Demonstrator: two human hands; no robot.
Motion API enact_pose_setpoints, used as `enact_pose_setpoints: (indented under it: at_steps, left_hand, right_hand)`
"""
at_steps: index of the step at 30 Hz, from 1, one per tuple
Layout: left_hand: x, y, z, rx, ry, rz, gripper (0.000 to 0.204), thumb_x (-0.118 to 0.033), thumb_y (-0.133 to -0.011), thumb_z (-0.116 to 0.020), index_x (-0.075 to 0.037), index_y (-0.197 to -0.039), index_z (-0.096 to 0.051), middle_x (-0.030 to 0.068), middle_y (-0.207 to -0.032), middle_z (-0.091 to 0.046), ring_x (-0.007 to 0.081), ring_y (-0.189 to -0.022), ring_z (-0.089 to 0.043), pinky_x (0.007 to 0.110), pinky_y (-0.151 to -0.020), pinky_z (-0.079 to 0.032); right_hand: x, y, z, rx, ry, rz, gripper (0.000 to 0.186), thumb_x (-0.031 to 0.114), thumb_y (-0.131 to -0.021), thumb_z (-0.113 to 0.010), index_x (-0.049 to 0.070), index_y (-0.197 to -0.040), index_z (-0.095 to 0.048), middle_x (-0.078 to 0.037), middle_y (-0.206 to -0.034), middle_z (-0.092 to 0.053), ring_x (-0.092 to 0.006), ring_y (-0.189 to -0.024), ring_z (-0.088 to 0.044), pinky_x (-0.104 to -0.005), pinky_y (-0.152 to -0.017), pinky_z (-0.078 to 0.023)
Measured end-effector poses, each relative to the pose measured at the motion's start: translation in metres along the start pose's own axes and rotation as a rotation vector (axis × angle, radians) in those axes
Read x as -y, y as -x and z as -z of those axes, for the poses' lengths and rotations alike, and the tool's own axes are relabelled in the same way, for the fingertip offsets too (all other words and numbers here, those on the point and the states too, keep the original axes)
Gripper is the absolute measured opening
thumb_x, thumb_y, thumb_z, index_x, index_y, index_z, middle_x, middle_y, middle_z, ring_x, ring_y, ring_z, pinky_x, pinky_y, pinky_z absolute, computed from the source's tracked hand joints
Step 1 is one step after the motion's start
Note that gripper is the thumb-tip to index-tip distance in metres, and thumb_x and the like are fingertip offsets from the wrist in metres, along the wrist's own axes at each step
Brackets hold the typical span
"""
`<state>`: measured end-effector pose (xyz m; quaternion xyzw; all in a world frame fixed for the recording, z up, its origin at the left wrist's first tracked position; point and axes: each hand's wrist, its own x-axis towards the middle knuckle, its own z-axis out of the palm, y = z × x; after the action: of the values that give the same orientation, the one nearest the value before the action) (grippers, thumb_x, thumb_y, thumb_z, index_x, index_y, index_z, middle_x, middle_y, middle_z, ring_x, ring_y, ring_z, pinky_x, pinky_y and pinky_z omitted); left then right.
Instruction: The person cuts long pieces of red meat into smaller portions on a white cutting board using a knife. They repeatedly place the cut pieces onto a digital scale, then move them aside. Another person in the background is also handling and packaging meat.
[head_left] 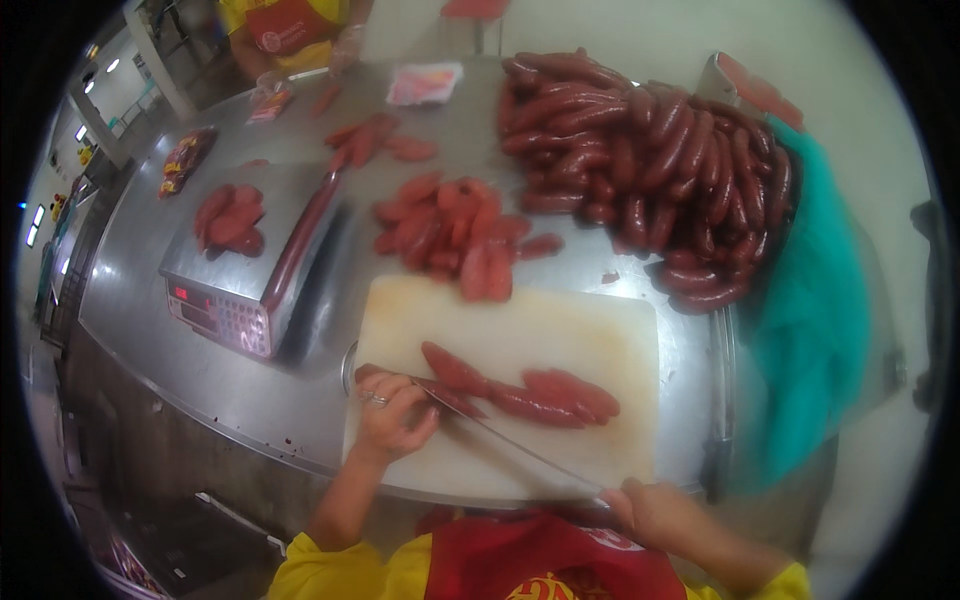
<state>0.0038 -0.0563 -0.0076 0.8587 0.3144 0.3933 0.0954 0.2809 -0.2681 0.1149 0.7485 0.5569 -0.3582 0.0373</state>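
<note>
My left hand [393, 412], a ring on one finger, is closed on a dark red sausage [372, 374] at the left side of a white cutting board [610, 330]. In my right hand [650, 512], at the board's near right edge, is a long knife [535, 456]. Its blade slants up and left across the board, with the tip end at the sausage by my left fingers. Whether the blade has gone through the sausage I cannot tell. Just beyond the blade lie several more sausage pieces [540, 402], some with slanted cut ends.
Behind the board sits a pile of cut sausage pieces [450, 225]. Whole sausages [650, 150] heap at the right, beside a green cloth [810, 330]. A digital scale [215, 315] at left bears pieces and a long sausage [300, 240]. A co-worker in a red apron [285, 25] stands across the table.
</note>
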Motion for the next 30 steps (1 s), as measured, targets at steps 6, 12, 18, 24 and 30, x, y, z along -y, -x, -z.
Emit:
enact_pose_setpoints:
  at_steps: [6, 12, 18, 24, 30]
  left_hand:
    - [0.003, -0.003, 0.0, 0.024, 0.024, 0.028, 0.023, -0.012, -0.061, -0.073, -0.01, -0.079, -0.059, 0.0064, -0.08, -0.055, 0.028, -0.085, -0.051, 0.038, -0.079, -0.039]
    - [0.005, -0.009, 0.017, -0.06, 0.041, 0.216, 0.033, -0.011, -0.065, -0.072, -0.005, -0.093, -0.056, 0.0101, -0.091, -0.054, 0.0284, -0.089, -0.052, 0.036, -0.083, -0.041]
    - [-0.029, 0.011, 0.002, 0.005, 0.081, 0.267, 0.039, -0.009, -0.068, -0.073, -0.001, -0.1, -0.052, 0.0145, -0.101, -0.052, 0.0291, -0.095, -0.051, 0.036, -0.083, -0.044]
    - [-0.051, 0.014, -0.002, -0.038, 0.022, 0.37, 0.038, -0.006, -0.065, -0.072, -0.003, -0.098, -0.054, 0.0137, -0.098, -0.052, 0.0303, -0.099, -0.047, 0.037, -0.086, -0.042]
    - [-0.052, 0.016, -0.008, -0.004, -0.059, 0.192, 0.026, -0.003, -0.063, -0.067, -0.007, -0.087, -0.057, 0.012, -0.096, -0.052, 0.0283, -0.094, -0.045, 0.038, -0.085, -0.038]
  right_hand:
    - [0.034, -0.085, -0.03, -0.108, -0.127, 0.2, 0.064, 0.052, -0.096, -0.037, -0.002, -0.073, -0.063, -0.027, -0.07, -0.062, -0.046, -0.069, -0.062, -0.0501, -0.064, -0.051]
    - [0.05, -0.114, -0.041, -0.046, -0.203, 0.155, 0.07, 0.055, -0.096, -0.032, -0.004, -0.077, -0.065, -0.03, -0.078, -0.062, -0.0464, -0.079, -0.062, -0.051, -0.074, -0.049]
    - [0.01, -0.086, -0.041, -0.046, -0.204, 0.168, 0.073, 0.057, -0.096, -0.029, -0.004, -0.079, -0.066, -0.03, -0.078, -0.063, -0.0457, -0.08, -0.062, -0.0489, -0.078, -0.049]
    - [-0.032, -0.045, -0.043, -0.008, -0.093, 0.074, 0.068, 0.057, -0.096, -0.03, -0.001, -0.085, -0.065, -0.026, -0.073, -0.063, -0.0446, -0.076, -0.063, -0.0481, -0.074, -0.051]
    - [-0.049, 0.0, -0.03, 0.019, -0.146, -0.047, 0.064, 0.056, -0.095, -0.033, -0.001, -0.087, -0.061, -0.024, -0.063, -0.061, -0.0439, -0.066, -0.063, -0.0486, -0.063, -0.052]
